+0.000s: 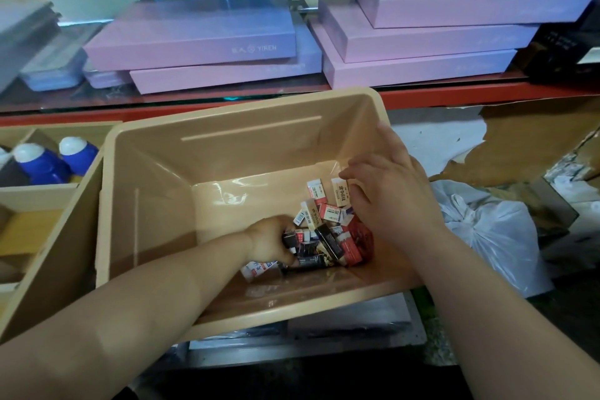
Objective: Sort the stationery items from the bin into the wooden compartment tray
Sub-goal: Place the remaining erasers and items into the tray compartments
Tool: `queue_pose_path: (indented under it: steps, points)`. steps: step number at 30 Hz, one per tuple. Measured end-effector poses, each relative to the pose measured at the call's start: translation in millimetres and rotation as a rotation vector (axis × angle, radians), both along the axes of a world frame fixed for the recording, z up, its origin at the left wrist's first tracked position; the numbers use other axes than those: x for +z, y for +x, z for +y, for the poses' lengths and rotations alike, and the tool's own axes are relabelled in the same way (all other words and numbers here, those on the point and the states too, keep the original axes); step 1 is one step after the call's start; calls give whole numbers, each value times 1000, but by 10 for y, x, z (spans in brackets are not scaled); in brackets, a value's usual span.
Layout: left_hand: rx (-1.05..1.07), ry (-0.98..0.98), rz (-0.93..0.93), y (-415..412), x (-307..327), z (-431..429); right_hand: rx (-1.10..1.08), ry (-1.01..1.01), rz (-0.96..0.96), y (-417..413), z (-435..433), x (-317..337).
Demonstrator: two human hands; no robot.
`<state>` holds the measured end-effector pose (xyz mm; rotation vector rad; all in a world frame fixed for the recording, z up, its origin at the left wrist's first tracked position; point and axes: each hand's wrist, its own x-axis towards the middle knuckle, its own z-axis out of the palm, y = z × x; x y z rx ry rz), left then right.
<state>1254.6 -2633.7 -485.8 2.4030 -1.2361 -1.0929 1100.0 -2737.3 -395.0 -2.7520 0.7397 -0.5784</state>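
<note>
one bin [246, 146]: we have the beige tub in the middle of the view. it looks tipped, and what is left in it lies in the near right corner of its floor.
wooden tray [48, 269]: it stands touching the bin on our left. the nearest compartment we can see into shows bare wood.
plastic bag [487, 230]: white and crumpled, just beside the bin's right wall.
right hand [389, 191]: it comes in over the right rim with fingers spread and relaxed above the pile, holding nothing. we cannot tell whether the wrist leans on the rim.
left hand [269, 240]: it is low on the bin floor, fingers curled down round a clutch of dark-wrapped pieces. the fingertips are hidden.
blue pieces [42, 166]: white-capped and already standing in a far compartment of the tray.
erasers [328, 221]: small sleeved blocks in white, red and black, heaped between our two hands.
step: we judge this to be the gathering of erasers, late in the sort, since little else remains in the bin.
next move: we think the left hand must close firmly, lift clear of the wall and carry left to a free compartment. a loose handful could shed pieces on the way.
</note>
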Motion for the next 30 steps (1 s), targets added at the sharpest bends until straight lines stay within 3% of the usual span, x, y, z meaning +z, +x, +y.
queue_pose_path:
  steps: [10, 15, 19, 21, 24, 27, 30]
  points:
    - [21, -48, -19, 211, 373, 221, 13, 33, 40, -13, -5, 34]
    - [140, -209, 46, 244, 806, 391, -21, 3, -30, 27, 22, 43]
    - [297, -417, 184, 179, 1239, 614, -32, -25, -215, 227, 294, 112]
    - [376, -536, 250, 122, 1437, 779, 14, 226, -327, 359, 549, 271]
    - [533, -731, 311, 45, 1647, 1076, 121, 889, -411, 484, 973, 490]
    - [708, -910, 334, -6, 1724, 1433, 201, 1135, -463, 633, 1325, 562]
    - [832, -1039, 340, -35, 1724, 1770, 293, 1229, -495, 822, 1651, 669]
